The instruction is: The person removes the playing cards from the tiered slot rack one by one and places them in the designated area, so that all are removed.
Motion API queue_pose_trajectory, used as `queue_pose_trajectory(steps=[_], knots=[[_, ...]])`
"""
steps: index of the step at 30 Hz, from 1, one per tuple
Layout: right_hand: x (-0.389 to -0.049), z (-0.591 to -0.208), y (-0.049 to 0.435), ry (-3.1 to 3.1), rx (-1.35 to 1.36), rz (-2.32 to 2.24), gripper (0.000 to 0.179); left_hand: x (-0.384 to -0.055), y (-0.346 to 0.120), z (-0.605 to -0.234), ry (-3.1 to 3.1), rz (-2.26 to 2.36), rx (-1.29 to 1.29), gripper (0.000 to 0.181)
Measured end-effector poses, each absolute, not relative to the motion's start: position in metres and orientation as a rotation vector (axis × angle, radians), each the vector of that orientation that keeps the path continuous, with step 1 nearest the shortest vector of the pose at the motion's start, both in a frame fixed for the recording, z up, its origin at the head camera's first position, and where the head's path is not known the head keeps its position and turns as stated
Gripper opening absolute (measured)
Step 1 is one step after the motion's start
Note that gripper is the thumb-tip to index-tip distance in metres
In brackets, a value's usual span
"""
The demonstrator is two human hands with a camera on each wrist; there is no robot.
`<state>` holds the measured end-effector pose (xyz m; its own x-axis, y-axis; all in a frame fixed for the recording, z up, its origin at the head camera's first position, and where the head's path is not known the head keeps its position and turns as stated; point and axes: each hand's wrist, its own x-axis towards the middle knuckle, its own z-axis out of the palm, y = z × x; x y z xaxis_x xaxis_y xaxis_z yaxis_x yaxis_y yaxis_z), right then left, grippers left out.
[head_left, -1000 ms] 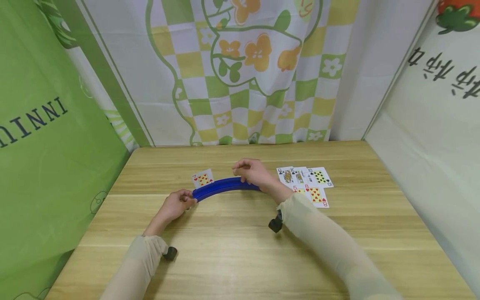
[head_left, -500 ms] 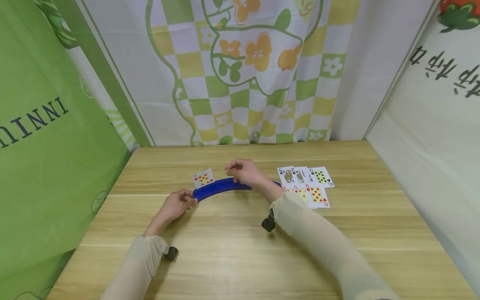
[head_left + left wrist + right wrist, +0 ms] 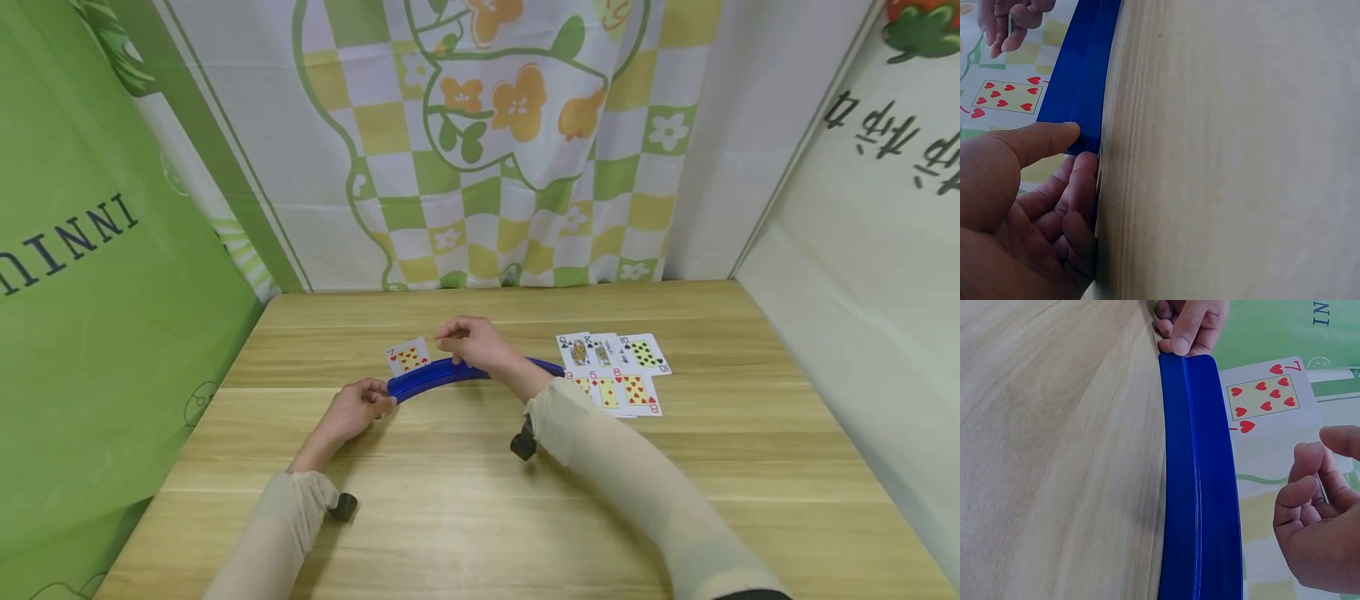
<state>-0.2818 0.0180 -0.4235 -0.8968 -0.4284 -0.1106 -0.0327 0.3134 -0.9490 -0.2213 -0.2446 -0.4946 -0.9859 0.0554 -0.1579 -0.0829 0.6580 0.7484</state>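
A curved blue card holder [image 3: 431, 379] lies on the table, its slot running along its length. My left hand [image 3: 357, 408] pinches its left end, thumb on top and fingers curled at the underside, as the left wrist view [image 3: 1035, 181] shows. Near that end the seven of hearts [image 3: 408, 357] stands upright in the slot, facing me. My right hand [image 3: 480, 343] hovers over the holder's middle, right of the card, its fingers loosely bent. In the right wrist view its thumb and index finger are apart, with nothing visible between them.
Right of the holder, a row of black-suit cards [image 3: 645, 354] lies face up, with queen, king and ten showing. Below it lies a row of red cards [image 3: 637, 392], with nine, five and eight. A patterned curtain [image 3: 510, 217] hangs behind the table [image 3: 465, 500].
My right hand has moved left along the holder toward the seven of hearts, uncovering the holder's right end and more red cards. My left hand has stayed in place.
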Motion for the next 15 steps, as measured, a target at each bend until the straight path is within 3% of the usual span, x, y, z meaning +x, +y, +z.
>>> queue_pose_trajectory(steps=[4,15], knots=[[-0.283,-0.424,0.013,2.245,-0.421,-1.602,0.025,-0.221,-0.245,-0.495,2.706,1.232,-0.02,0.03],[-0.283,-0.421,0.001,2.229,-0.437,-1.619,0.016,-0.22,-0.245,-0.493,2.707,1.237,-0.026,0.03]])
